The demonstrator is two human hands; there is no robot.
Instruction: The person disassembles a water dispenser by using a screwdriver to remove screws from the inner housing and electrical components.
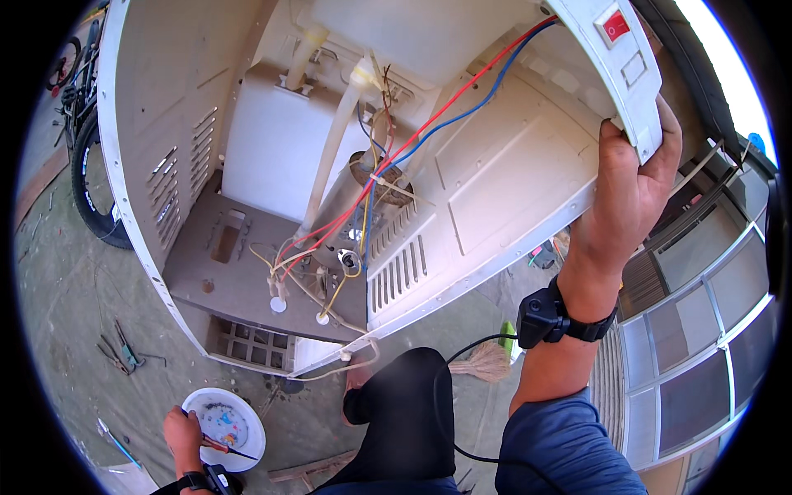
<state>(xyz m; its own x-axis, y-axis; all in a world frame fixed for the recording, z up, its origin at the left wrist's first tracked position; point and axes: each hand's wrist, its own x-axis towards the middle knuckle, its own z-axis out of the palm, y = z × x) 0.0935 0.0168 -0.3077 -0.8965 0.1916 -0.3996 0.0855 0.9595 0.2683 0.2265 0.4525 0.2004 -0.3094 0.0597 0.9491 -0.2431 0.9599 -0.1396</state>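
Up at the right corner of the big white sheet-metal appliance cabinet [495, 173], the right hand [631, 177] is clamped on the white front panel edge with the red rocker switch [616, 26] — fingers wrapped over the rim, thumb behind, apparently to keep the tilted cabinet open and steady so its insides face up. Inside the cabinet, red and blue wires [462, 95] run down from that switch to the metal motor [375, 177] at the centre, beside a white plastic pipe [330, 148]. Below the cabinet, on the concrete floor, the left hand [183, 433] pinches a red-handled screwdriver [223, 447] over a round white plastic dish [224, 427] — handy for small parts, I'd judge. Left of the cabinet, pliers [124, 351] lie on the floor.
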